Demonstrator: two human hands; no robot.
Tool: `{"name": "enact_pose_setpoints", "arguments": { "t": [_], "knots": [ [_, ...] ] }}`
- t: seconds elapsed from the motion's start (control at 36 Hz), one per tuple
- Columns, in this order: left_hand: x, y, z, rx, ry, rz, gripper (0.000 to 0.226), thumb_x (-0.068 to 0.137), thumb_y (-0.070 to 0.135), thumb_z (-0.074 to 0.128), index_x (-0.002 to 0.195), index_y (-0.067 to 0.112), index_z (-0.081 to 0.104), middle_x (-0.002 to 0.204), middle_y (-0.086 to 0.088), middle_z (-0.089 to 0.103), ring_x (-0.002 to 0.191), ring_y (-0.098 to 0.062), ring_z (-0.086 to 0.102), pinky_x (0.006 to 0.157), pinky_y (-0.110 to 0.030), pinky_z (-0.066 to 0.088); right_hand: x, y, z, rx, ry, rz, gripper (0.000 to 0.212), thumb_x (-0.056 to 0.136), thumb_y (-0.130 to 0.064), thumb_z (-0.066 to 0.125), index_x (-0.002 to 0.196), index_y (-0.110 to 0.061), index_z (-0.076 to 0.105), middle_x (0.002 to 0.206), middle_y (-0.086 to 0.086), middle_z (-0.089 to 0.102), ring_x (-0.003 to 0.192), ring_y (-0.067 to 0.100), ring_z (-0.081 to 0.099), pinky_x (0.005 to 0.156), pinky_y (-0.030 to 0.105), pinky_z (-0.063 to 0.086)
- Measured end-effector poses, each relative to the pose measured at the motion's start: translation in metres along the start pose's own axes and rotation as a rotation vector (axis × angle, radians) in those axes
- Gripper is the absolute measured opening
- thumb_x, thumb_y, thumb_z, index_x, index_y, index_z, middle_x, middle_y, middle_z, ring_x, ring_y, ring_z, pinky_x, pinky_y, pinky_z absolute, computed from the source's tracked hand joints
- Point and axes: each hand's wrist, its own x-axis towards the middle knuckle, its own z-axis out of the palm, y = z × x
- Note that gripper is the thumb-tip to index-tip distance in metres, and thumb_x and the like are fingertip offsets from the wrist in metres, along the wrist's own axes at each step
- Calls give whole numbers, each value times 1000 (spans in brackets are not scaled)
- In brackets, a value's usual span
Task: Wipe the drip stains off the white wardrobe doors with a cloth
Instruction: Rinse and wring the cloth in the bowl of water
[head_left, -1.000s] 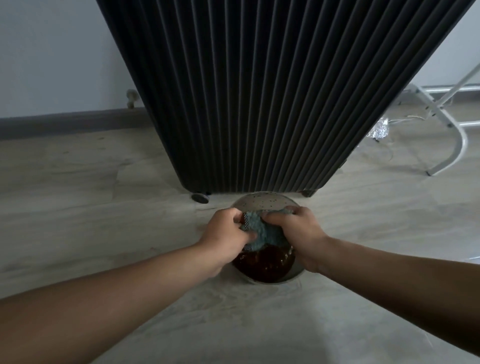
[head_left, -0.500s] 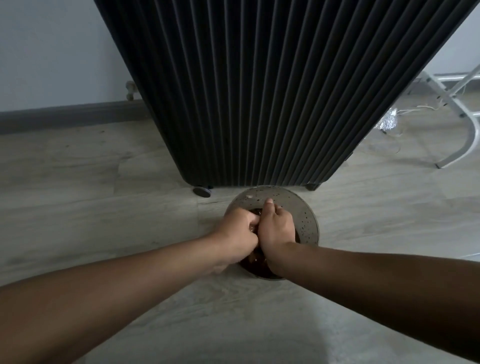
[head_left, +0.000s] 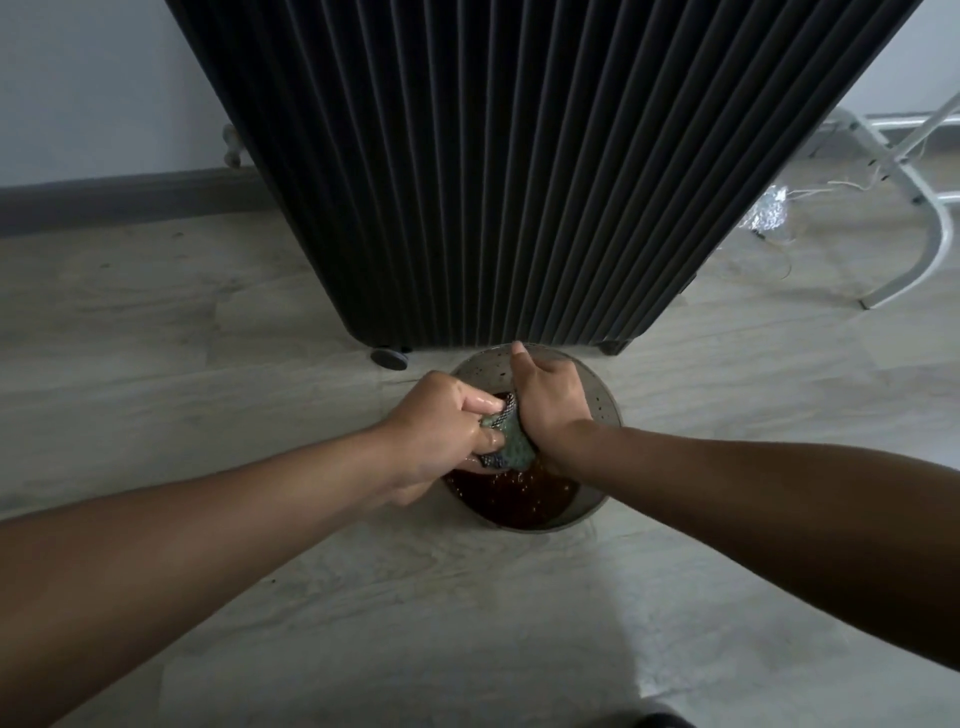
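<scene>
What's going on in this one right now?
A person's left hand and right hand both grip a blue-green cloth, apparently wringing it over a bowl of dark brown liquid on the floor. The bowl sits just in front of a black ribbed heater. No wardrobe door is in view.

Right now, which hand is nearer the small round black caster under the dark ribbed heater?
Left. The left hand grips the blue-green cloth close by the caster, to its right; the right hand holds the cloth farther right, over the grey metal bowl.
</scene>
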Motion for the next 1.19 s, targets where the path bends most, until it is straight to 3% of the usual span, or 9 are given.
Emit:
{"name": "enact_pose_setpoints", "arguments": {
  "t": [0.11, 0.22, 0.5, 0.61, 0.69, 0.81, 0.97, 1.11, 1.19],
  "knots": [
    [-3, -5, -7, -4, -48, -7, 40, 92, -14, 65, 129, 2, 61, 108, -2, 70, 98, -15, 71, 69, -23, 60, 5, 2, -5, 22, -85, 5, 47, 106, -46, 47, 80, -9, 63, 72, 2, 61, 68, 15, 58, 71, 33, 48],
    [-5, -5, -13, 9, -92, 2, 39, 91, -13, 66, 127, 1, 64, 121, -18, 72, 106, -24, 73, 75, -29, 61, 7, 2, -14, -41, -153, -77, 38, 106, -40, 49, 83, -14, 64, 73, 0, 60, 62, 7, 54, 56, 21, 39],
    [5, 0, -23, 62, -188, 36, 39, 91, -12, 66, 129, -6, 63, 111, -17, 76, 98, -23, 76, 79, -31, 63, 14, 2, -40, -626, -222, -698, 32, 109, -35, 39, 107, -11, 59, 84, 7, 67, 75, 24, 63, 66, 35, 46],
    [4, -4, -23, 136, -175, 73, 37, 92, -9, 67, 128, -2, 65, 108, -11, 78, 97, -20, 77, 84, -34, 63, 15, 0, -44, -711, -318, -801, 31, 110, -31, 38, 126, -15, 59, 91, -2, 65, 77, 14, 61, 67, 29, 48],
    [4, -8, -32, 253, -105, 119, 36, 92, -5, 69, 127, 3, 67, 109, -7, 78, 97, -13, 76, 86, -31, 62, 17, 6, -52, -478, -558, -466, 32, 110, -35, 41, 107, -13, 65, 99, 5, 70, 92, 21, 67, 83, 41, 55],
    [9, -7, -56, 316, 20, 221, 36, 93, -1, 70, 128, 9, 69, 111, -1, 78, 100, -11, 75, 95, -37, 60, 24, 3, -76, 190, -983, 328, 53, 106, -51, 34, 139, -14, 53, 127, 25, 66, 104, 43, 69, 81, 48, 62],
    [11, 4, -59, 326, 23, 321, 34, 92, -5, 69, 120, 13, 72, 113, 1, 77, 106, -8, 73, 96, -35, 59, 31, -8, -76, 237, -1421, 363, 61, 98, -26, 51, 155, -12, 35, 155, 30, 38, 139, 54, 40, 110, 60, 42],
    [9, 10, -50, 330, 12, 401, 34, 91, -7, 69, 111, 19, 76, 108, 4, 78, 104, -6, 73, 93, -31, 60, 26, -8, -62, 123, -1310, 314, 45, 103, 0, 45, 147, -1, 40, 138, 29, 57, 125, 43, 59, 103, 48, 53],
    [10, 14, -50, 352, 29, 443, 35, 92, -8, 67, 105, 23, 77, 105, 6, 78, 102, -3, 73, 90, -27, 60, 20, -7, -50, 32, -1122, 287, 33, 105, -6, 45, 137, 1, 50, 94, 13, 69, 85, 23, 66, 77, 36, 59]
  ]
}}
